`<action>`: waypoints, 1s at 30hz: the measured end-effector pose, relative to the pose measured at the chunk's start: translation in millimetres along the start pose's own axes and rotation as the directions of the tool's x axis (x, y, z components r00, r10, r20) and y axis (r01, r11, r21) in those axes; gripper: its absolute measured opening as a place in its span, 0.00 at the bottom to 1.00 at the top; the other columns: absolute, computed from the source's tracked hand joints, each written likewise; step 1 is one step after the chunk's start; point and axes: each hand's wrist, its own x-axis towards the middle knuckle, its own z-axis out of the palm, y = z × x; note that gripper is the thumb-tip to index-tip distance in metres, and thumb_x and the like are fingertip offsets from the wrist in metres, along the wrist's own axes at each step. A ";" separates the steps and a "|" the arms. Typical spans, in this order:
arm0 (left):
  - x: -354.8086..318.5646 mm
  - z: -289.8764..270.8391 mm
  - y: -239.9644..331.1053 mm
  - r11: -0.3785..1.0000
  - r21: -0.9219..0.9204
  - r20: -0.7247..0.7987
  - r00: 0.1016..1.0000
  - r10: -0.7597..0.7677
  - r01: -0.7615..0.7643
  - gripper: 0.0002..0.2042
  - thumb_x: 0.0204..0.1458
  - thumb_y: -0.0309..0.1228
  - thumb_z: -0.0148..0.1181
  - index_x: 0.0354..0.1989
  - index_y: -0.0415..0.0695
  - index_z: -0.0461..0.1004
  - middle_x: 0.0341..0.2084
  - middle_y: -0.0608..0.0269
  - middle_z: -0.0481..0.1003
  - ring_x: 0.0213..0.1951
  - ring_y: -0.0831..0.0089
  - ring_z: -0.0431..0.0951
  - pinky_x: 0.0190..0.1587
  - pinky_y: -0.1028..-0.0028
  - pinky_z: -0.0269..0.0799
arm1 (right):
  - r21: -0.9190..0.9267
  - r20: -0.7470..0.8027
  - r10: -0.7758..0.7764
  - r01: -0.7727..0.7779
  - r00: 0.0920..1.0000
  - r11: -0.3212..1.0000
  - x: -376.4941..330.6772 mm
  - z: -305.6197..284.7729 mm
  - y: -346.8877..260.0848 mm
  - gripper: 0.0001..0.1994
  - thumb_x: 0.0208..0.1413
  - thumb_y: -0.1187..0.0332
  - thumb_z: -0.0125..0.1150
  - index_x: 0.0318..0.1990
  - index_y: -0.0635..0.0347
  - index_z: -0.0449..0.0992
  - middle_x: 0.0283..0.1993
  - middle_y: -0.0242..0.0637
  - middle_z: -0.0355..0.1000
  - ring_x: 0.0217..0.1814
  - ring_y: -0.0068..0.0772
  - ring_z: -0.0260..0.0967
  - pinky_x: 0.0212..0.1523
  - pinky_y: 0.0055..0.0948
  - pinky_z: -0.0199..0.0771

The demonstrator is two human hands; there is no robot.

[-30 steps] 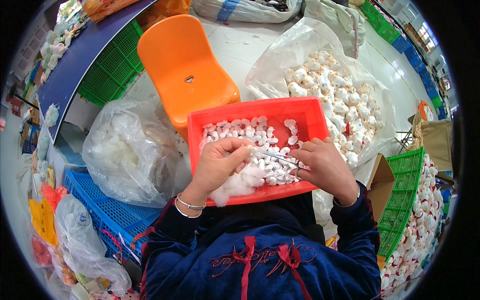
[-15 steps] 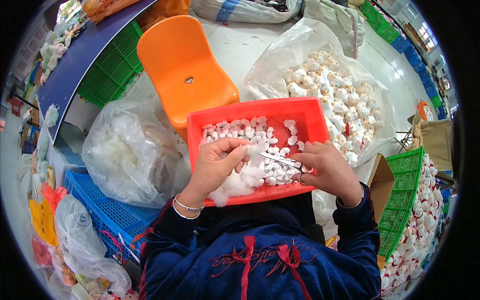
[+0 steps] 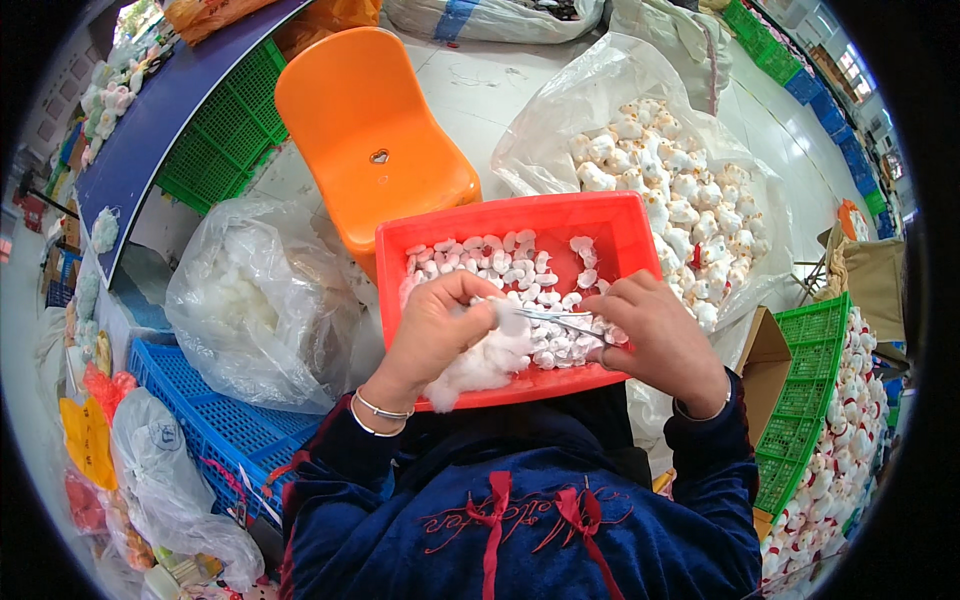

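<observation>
Over a red plastic tub, my left hand pinches a small white plush piece between thumb and fingers. My right hand is closed round the handles of slim metal forceps, whose tips meet the white piece; the tips themselves are hard to make out. A clump of white stuffing lies under my left hand, against the tub's near side. Many small white, bean-shaped pieces are spread inside the tub.
An orange chair stands just beyond the tub. To the left are a clear bag of stuffing and a blue crate. At right, a clear bag holds white plush parts, near a green crate and cardboard box.
The forceps have swung to lie flatter, and their tips are now at the white piece. My left hand has shifted slightly left and turned.
</observation>
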 end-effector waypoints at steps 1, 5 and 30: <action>0.7 -2.2 0.4 0.998 -0.066 -0.003 1.000 -0.003 0.003 0.03 0.60 0.22 0.61 0.41 0.40 0.78 0.23 0.72 0.73 0.18 0.89 0.64 0.20 0.84 0.55 | 0.002 -0.026 0.004 -0.004 1.000 1.000 -1.8 -4.8 2.1 0.28 0.39 0.63 0.79 0.51 0.60 0.79 0.46 0.41 0.74 0.53 0.46 0.69 0.57 0.41 0.70; 2.6 -6.9 0.5 0.963 -0.266 0.013 0.999 -0.050 0.051 0.04 0.60 0.23 0.60 0.41 0.41 0.78 0.23 0.72 0.73 0.17 0.88 0.63 0.18 0.84 0.51 | 0.002 -0.053 -0.017 0.017 0.998 1.000 -0.1 -2.8 2.3 0.37 0.35 0.61 0.82 0.58 0.59 0.74 0.55 0.45 0.71 0.64 0.52 0.64 0.64 0.45 0.66; -7.1 2.9 7.1 0.999 -0.022 -0.082 0.996 0.028 -0.030 0.08 0.63 0.25 0.61 0.48 0.38 0.80 0.26 0.68 0.78 0.22 0.88 0.69 0.22 0.85 0.59 | 0.101 -0.019 -0.047 0.049 0.999 0.994 -11.5 5.7 10.3 0.17 0.48 0.61 0.75 0.45 0.55 0.82 0.35 0.36 0.74 0.40 0.42 0.73 0.39 0.42 0.67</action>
